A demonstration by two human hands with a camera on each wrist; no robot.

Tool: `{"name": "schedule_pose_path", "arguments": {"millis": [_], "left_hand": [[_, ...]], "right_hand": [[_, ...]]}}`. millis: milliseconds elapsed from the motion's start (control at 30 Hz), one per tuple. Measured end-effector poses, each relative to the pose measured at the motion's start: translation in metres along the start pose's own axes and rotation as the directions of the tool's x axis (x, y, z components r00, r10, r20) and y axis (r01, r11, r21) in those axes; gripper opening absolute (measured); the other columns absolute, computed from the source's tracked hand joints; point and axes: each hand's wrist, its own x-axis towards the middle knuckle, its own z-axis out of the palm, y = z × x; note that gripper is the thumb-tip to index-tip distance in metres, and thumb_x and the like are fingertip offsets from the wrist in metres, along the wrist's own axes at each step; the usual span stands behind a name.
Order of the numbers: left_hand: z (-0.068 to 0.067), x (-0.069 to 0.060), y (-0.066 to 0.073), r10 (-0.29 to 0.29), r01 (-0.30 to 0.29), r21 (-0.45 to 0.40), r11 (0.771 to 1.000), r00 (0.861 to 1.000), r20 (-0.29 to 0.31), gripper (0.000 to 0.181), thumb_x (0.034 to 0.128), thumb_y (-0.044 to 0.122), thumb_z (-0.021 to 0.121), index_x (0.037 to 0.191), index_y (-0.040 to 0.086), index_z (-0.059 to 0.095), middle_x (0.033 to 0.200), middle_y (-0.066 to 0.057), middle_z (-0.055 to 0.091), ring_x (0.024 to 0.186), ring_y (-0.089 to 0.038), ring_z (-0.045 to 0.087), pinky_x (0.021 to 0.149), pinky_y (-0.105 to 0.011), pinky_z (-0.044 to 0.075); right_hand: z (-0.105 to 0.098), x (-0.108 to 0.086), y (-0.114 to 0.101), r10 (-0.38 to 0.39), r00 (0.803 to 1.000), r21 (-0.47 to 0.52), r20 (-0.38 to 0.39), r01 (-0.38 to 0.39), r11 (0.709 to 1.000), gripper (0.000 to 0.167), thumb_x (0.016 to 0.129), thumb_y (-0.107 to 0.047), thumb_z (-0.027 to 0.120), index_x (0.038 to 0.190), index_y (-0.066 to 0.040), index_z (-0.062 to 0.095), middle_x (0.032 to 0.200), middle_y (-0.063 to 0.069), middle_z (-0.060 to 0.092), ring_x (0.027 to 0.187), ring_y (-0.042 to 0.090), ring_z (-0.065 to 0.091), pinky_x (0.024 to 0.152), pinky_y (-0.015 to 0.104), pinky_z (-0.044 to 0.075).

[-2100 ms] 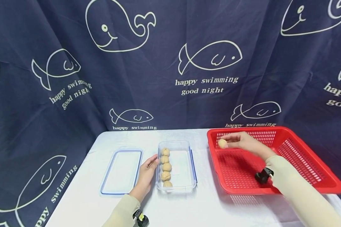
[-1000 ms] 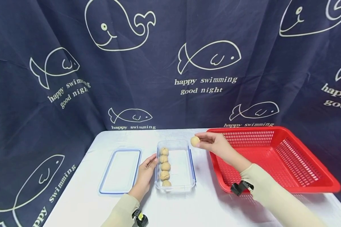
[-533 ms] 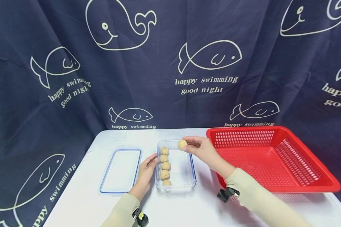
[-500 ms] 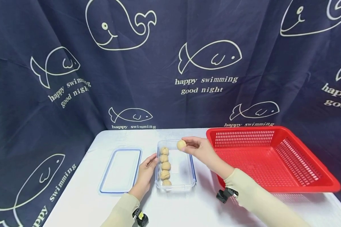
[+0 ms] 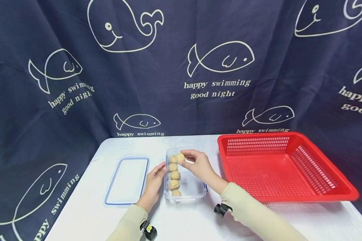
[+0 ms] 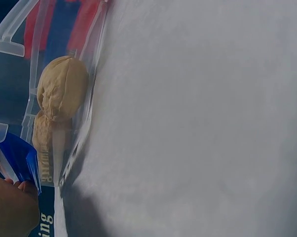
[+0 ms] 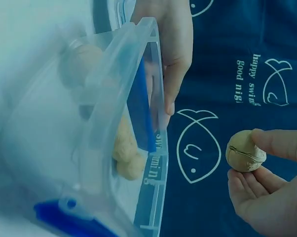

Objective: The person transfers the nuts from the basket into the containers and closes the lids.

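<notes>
In the head view, my right hand (image 5: 201, 167) pinches a walnut (image 5: 180, 158) between thumb and fingers above the far end of a clear plastic container (image 5: 185, 199). The right wrist view shows this pinched walnut (image 7: 245, 151) clearly, with its seam facing the camera. Along the container's left side lies a row of several walnuts (image 5: 175, 175); the held one partly overlaps the farthest. My left hand (image 5: 154, 184) touches the outside of the left wall, fingers mostly extended. A blue clip (image 6: 20, 155) hangs by that hand in the left wrist view.
To the left, a clear lid with a blue seal (image 5: 127, 180) lies flat on the white-covered table (image 5: 181, 224). A red perforated basket (image 5: 285, 169) stands on the right. Behind the table hangs a dark blue curtain (image 5: 166, 77) with fish drawings.
My right hand has carried the walnut leftward from the red basket, across the container's right edge, to the far end of the walnut row. My left hand stays at the container's side.
</notes>
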Motion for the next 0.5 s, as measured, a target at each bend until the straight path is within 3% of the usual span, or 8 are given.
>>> {"name": "schedule_pose_path", "arguments": {"millis": [233, 500], "left_hand": [[-0.001, 0.001, -0.001, -0.002, 0.002, -0.003, 1.0, 1.0, 0.009, 0.041, 0.0961, 0.02, 0.06, 0.132, 0.001, 0.056, 0.137, -0.017, 0.054, 0.129, -0.031, 0.047, 0.112, -0.043, 0.034], [-0.002, 0.001, -0.001, -0.003, 0.003, -0.005, 1.0, 1.0, 0.012, 0.041, 0.0959, 0.02, 0.06, 0.132, 0.002, 0.056, 0.137, -0.016, 0.054, 0.13, -0.03, 0.047, 0.112, -0.041, 0.035]], "right_hand": [[0.017, -0.004, -0.002, 0.005, 1.0, -0.042, -0.022, -0.006, 0.999, 0.033, 0.078, 0.004, 0.075, 0.11, 0.005, 0.068, 0.107, 0.016, 0.069, 0.098, 0.029, 0.066, 0.089, 0.033, 0.055], [0.025, -0.008, 0.019, 0.024, 0.997, -0.096, -0.07, -0.031, 0.995, 0.032, 0.078, 0.004, 0.075, 0.108, 0.007, 0.067, 0.105, 0.018, 0.07, 0.095, 0.03, 0.066, 0.086, 0.034, 0.056]]}}
